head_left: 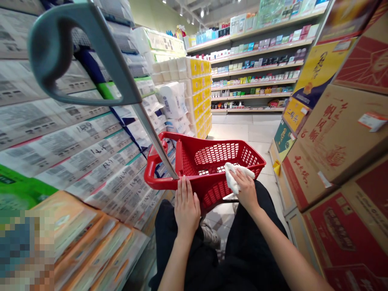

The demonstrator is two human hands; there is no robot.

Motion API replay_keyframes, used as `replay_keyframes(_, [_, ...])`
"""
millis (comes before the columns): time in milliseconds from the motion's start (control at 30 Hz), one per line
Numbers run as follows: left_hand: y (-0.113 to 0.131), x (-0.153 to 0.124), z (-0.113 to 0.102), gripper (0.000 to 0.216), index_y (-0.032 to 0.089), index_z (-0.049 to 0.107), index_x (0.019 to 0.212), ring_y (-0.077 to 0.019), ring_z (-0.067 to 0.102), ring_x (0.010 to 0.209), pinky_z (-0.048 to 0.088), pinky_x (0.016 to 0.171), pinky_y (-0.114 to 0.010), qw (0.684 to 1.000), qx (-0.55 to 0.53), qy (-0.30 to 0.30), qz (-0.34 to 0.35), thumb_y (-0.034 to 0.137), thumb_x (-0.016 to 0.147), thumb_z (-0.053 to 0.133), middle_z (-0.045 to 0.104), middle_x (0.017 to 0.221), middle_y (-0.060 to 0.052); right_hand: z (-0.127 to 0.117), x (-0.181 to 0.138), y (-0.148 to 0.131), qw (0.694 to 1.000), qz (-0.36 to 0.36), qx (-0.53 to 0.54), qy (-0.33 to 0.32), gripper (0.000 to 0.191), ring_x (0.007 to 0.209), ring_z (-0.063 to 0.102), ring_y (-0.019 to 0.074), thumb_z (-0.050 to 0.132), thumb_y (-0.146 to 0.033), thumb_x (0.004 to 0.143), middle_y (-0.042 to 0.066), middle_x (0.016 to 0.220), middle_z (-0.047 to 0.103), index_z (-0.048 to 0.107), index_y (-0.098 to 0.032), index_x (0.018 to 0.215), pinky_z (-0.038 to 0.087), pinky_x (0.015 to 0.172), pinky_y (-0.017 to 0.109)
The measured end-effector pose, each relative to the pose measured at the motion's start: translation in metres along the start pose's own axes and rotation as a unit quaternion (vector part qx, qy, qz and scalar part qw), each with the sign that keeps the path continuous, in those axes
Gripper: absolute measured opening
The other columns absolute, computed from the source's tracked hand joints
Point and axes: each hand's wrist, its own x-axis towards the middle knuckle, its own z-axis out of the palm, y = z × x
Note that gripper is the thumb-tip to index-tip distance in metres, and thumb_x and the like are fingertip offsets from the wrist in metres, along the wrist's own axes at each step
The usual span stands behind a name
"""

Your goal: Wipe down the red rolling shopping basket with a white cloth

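A red plastic shopping basket (209, 151) with a perforated wall stands in front of my knees. From its left end rises a metal pole topped by a grey loop handle (106, 52). My left hand (186, 204) lies flat against the near side below the rim, close to the pole's foot, its fingers stretched out. Folded over the near rim toward the right end is a white cloth (232, 182). My right hand (245, 188) presses on this cloth and holds it against the basket; part of the cloth is hidden beneath the fingers.
Wrapped paper packs (100, 145) are stacked high on the left, with orange packs (87, 242) lower down. Cardboard boxes (342, 133) form a wall on the right. Shelves of small goods (257, 60) stand at the back, beyond the tiled floor (242, 131).
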Motion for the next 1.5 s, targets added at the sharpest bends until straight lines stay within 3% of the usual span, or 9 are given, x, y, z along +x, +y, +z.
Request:
replay_keyframes(100, [-0.001, 0.000, 0.001, 0.068, 0.017, 0.011, 0.157, -0.0248, 0.023, 0.150, 0.028, 0.120, -0.043, 1.000, 0.003, 0.001, 0.000, 0.019, 0.097, 0.042, 0.032, 0.160, -0.011, 0.001, 0.002, 0.002, 0.999, 0.035, 0.013, 0.016, 0.062, 0.141, 0.042, 0.0203, 0.042, -0.005, 0.080, 0.005, 0.148, 0.050, 0.054, -0.025, 0.138, 0.031, 0.112, 0.042])
replay_keyframes(200, [-0.001, -0.001, 0.004, 0.068, 0.017, 0.011, 0.157, -0.0253, 0.024, 0.150, 0.029, 0.120, -0.043, 1.000, 0.007, 0.004, 0.002, 0.019, 0.097, 0.043, 0.031, 0.160, -0.012, 0.006, 0.004, -0.028, 0.997, 0.074, 0.033, 0.014, 0.066, 0.142, 0.040, 0.0230, 0.042, -0.003, 0.077, 0.008, 0.148, 0.050, 0.053, -0.022, 0.139, 0.030, 0.112, 0.045])
replay_keyframes(367, [-0.004, -0.003, 0.004, 0.069, 0.015, 0.009, 0.157, -0.0263, 0.021, 0.151, 0.029, 0.119, -0.044, 1.000, 0.014, -0.005, 0.012, 0.020, 0.097, 0.042, 0.029, 0.160, -0.014, 0.011, 0.012, -0.116, 0.993, -0.015, 0.109, -0.051, 0.068, 0.143, 0.037, 0.0223, 0.045, -0.003, 0.078, 0.008, 0.150, 0.048, 0.048, -0.021, 0.144, 0.025, 0.114, 0.043])
replay_keyframes(467, [-0.006, -0.003, 0.002, 0.070, 0.014, 0.009, 0.157, -0.0271, 0.020, 0.151, 0.027, 0.120, -0.044, 0.999, 0.010, -0.009, 0.034, 0.023, 0.096, 0.043, 0.028, 0.161, -0.014, 0.010, 0.018, -0.145, 0.987, -0.053, 0.139, -0.064, 0.062, 0.143, 0.037, 0.0211, 0.047, -0.008, 0.084, 0.005, 0.151, 0.047, 0.047, -0.023, 0.145, 0.023, 0.116, 0.041])
replay_keyframes(667, [-0.004, -0.002, 0.001, 0.069, 0.015, 0.009, 0.157, -0.0258, 0.023, 0.150, 0.028, 0.119, -0.043, 0.999, 0.026, -0.013, 0.014, 0.021, 0.097, 0.043, 0.031, 0.160, -0.013, 0.008, 0.015, -0.112, 0.988, -0.087, 0.112, -0.067, 0.071, 0.142, 0.038, 0.0185, 0.045, -0.002, 0.079, 0.003, 0.150, 0.048, 0.046, -0.026, 0.145, 0.024, 0.114, 0.039])
replay_keyframes(1000, [0.000, -0.001, 0.002, 0.070, 0.015, 0.009, 0.157, -0.0252, 0.023, 0.150, 0.029, 0.120, -0.042, 0.999, 0.034, -0.006, 0.004, 0.019, 0.097, 0.043, 0.031, 0.160, -0.012, 0.001, 0.000, -0.008, 1.000, 0.022, -0.017, -0.004, 0.066, 0.141, 0.041, 0.0210, 0.044, -0.006, 0.081, 0.004, 0.149, 0.049, 0.049, -0.028, 0.142, 0.026, 0.113, 0.044])
replay_keyframes(1167, [0.000, -0.001, 0.005, 0.069, 0.016, 0.010, 0.157, -0.0255, 0.024, 0.150, 0.029, 0.120, -0.043, 1.000, 0.015, 0.005, 0.001, 0.019, 0.096, 0.043, 0.031, 0.160, -0.012, 0.002, 0.003, -0.050, 0.996, 0.083, -0.001, -0.024, 0.071, 0.143, 0.038, 0.0245, 0.044, -0.003, 0.075, 0.008, 0.151, 0.047, 0.049, -0.024, 0.143, 0.022, 0.113, 0.051])
replay_keyframes(1367, [-0.005, -0.004, 0.004, 0.072, 0.015, 0.008, 0.157, -0.0259, 0.021, 0.150, 0.028, 0.120, -0.043, 1.000, 0.019, -0.005, 0.023, 0.019, 0.095, 0.044, 0.030, 0.160, -0.014, 0.003, 0.016, -0.144, 0.989, -0.031, 0.114, -0.092, 0.075, 0.144, 0.035, 0.0216, 0.046, -0.002, 0.075, 0.006, 0.151, 0.046, 0.044, -0.026, 0.146, 0.018, 0.115, 0.046])
replay_keyframes(1500, [-0.007, -0.003, 0.001, 0.071, 0.015, 0.010, 0.157, -0.0258, 0.022, 0.150, 0.028, 0.120, -0.042, 0.999, 0.018, -0.013, 0.032, 0.020, 0.095, 0.044, 0.030, 0.160, -0.013, 0.003, 0.017, -0.148, 0.985, -0.062, 0.132, -0.090, 0.068, 0.144, 0.035, 0.0193, 0.045, -0.006, 0.080, 0.003, 0.152, 0.046, 0.045, -0.028, 0.145, 0.016, 0.116, 0.043])
